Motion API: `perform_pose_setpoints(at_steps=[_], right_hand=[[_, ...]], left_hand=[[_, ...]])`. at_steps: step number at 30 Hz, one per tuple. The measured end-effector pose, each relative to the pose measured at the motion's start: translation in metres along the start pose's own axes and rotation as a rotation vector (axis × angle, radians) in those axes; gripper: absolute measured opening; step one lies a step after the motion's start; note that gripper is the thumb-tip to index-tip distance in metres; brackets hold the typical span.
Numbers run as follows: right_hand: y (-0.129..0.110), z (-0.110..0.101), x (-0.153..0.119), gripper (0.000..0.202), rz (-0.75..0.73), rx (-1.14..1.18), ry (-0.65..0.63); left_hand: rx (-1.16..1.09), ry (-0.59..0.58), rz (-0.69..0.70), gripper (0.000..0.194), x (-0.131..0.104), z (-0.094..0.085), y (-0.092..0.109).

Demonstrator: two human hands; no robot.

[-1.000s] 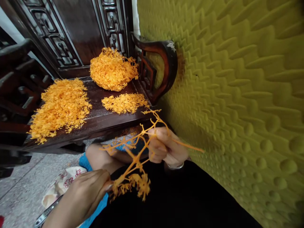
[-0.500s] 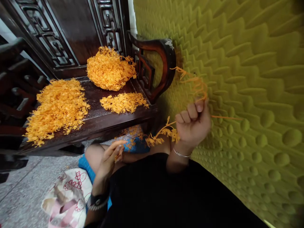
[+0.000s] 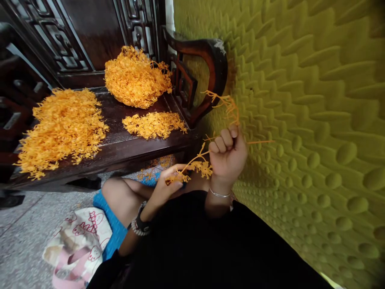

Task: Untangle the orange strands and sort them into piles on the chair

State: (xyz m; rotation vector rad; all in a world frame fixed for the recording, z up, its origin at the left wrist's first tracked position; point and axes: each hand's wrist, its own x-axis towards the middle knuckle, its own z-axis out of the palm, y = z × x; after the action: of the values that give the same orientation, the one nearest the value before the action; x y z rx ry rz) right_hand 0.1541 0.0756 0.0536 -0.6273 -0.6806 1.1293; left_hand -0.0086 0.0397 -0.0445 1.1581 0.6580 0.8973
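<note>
My right hand (image 3: 227, 156) is closed in a fist around orange artificial-looking flower sprigs. One branched piece (image 3: 230, 105) sticks up above the thumb, and a thin orange stem (image 3: 261, 142) points out to the right. From the fist's left side hangs a sprig with small blossoms (image 3: 202, 168), reaching down to my left hand (image 3: 168, 182). The left thumb and fingers close about that sprig's lower end; the exact contact is partly hidden. Ahead, on a dark wooden bench (image 3: 116, 154), lie a wide heap of orange blossoms (image 3: 63, 128), a rounded heap (image 3: 136, 78) and a small flat pile (image 3: 155, 124).
The bench's curved armrest (image 3: 221, 68) stands close to a textured yellow-green wall (image 3: 300, 100) on the right. A white cloth bag (image 3: 87, 228) with pink handles rests on the speckled floor (image 3: 27, 224). Orange bits (image 3: 147, 174) lie scattered below the bench.
My left hand has moved right and up to the hanging sprig and closed about its end. My right hand, still holding the sprigs, has shifted left in the view.
</note>
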Motion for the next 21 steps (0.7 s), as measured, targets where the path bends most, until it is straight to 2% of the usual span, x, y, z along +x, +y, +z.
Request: perform_pose_setpoints(at_steps=[2,4,7,10,15,21], right_hand=[[0.002,0.001,0.0,0.038,0.024,-0.013,0.01],[0.003,0.002,0.0,0.039,0.043,-0.001,0.004],[0.006,0.001,0.003,0.039,0.103,0.012,-0.02],[0.019,0.0,0.012,0.039,0.228,-0.037,-0.037],[0.042,0.006,0.021,0.042,0.329,-0.034,-0.082],[0.034,0.019,0.011,0.043,0.38,-0.102,-0.117]], left_hand=[[0.047,-0.04,0.007,0.05,0.0,-0.001,0.005],[0.049,-0.107,-0.053,0.04,-0.002,0.0,0.007],[0.024,-0.147,-0.103,0.048,-0.013,-0.001,0.007],[0.105,-0.194,-0.146,0.048,-0.029,-0.004,0.006],[0.211,-0.12,-0.215,0.05,-0.056,-0.004,0.007],[0.342,-0.119,-0.16,0.044,-0.074,-0.003,0.014]])
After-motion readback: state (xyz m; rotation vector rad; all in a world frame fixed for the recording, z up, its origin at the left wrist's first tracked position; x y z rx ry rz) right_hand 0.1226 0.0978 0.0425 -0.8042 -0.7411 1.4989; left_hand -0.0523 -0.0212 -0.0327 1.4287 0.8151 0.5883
